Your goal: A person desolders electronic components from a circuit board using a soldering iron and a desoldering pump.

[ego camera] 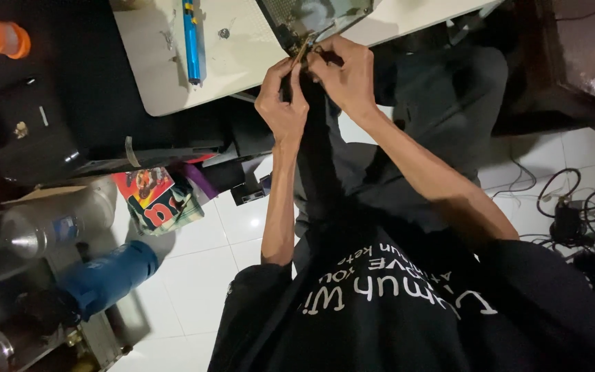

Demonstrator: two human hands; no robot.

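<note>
A flat package [154,198] printed in red, blue and white lies crumpled on the white floor tiles [194,269] at left, below the bench [242,62]. Left of it, a clear plastic bottle [49,227] lying on its side carries a small blue label [67,228] around its middle.

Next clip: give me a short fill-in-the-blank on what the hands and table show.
1. Both hands, left hand and right hand, meet at the table's ____ edge.
2. The pen-shaped tool on the white table is ____ in colour.
3. The floor is covered in white ____.

Missing words: near; blue; tiles
</note>
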